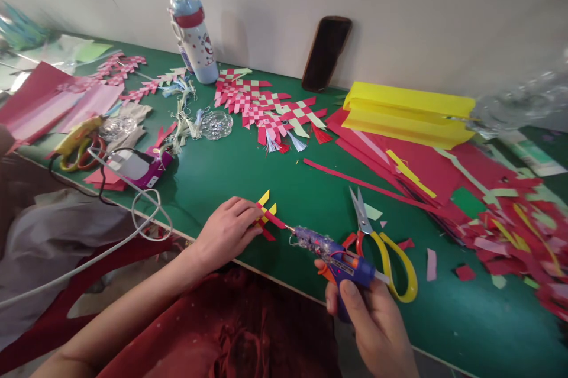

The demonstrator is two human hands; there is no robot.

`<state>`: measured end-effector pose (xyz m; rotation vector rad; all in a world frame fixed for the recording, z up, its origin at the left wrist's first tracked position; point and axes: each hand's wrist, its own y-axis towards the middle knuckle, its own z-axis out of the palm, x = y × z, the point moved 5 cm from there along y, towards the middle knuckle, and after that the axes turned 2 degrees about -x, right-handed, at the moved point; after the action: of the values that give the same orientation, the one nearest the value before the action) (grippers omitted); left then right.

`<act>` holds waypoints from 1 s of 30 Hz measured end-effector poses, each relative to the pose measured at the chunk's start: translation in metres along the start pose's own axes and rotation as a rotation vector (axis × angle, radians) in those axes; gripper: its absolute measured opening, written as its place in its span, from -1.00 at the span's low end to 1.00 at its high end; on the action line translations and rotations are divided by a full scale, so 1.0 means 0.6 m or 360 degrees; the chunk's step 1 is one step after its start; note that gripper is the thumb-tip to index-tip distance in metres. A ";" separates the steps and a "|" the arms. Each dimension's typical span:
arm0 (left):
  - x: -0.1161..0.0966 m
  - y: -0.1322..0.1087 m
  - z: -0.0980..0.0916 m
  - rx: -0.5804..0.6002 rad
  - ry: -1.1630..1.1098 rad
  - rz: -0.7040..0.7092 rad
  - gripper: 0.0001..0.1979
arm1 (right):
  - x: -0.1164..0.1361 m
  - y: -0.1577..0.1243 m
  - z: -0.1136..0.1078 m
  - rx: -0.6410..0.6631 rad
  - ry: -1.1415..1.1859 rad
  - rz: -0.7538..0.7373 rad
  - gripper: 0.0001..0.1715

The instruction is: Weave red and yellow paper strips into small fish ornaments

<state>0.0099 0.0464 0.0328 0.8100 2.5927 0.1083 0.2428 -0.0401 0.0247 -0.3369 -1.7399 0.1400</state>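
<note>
Near the table's front edge, my left hand [231, 227] is closed on a small woven piece of red and yellow paper strips [268, 213], its fingers covering one end. My right hand [373, 313] is wrapped round the handle of a blue and orange glue gun [335, 257]. The gun's metal nozzle points left, at the tip of a red strip on the woven piece; whether it touches is too small to tell. Strands of dried glue cling to the barrel. Scissors [386, 254] with yellow and red handles lie open just behind the gun.
Red and pink woven paper pieces [252, 103] with tassels lie behind. A bottle [195, 41] and a phone [326, 52] stand by the wall. Yellow paper [408, 112] and red scraps [501, 236] cover the right. A white cable [146, 218] hangs over the left edge, beside another person.
</note>
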 end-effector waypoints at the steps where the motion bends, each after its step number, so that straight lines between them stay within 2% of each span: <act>1: 0.000 0.001 0.001 0.0006 0.0021 -0.0007 -0.81 | 0.000 0.001 0.000 -0.0004 -0.0011 -0.0002 -0.56; 8: -0.008 0.008 0.001 -0.0055 0.0114 -0.0002 -0.89 | -0.006 0.001 0.004 0.0047 -0.0009 -0.0009 -0.56; 14: -0.011 0.010 -0.003 -0.0103 0.0057 -0.0021 -0.87 | -0.005 -0.003 0.016 0.0103 0.0044 0.0056 -0.54; 24: -0.006 0.006 -0.005 -0.0145 -0.0055 -0.0014 -0.80 | 0.001 0.013 0.055 0.0333 -0.0099 -0.0107 -0.66; 30: -0.002 0.005 -0.004 -0.0126 -0.0086 -0.0028 -0.79 | 0.009 0.019 0.059 0.0329 -0.0190 -0.0132 -0.61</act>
<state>0.0113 0.0481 0.0358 0.7512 2.5273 0.1799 0.2093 -0.0242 0.0198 -0.1069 -1.8357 0.2822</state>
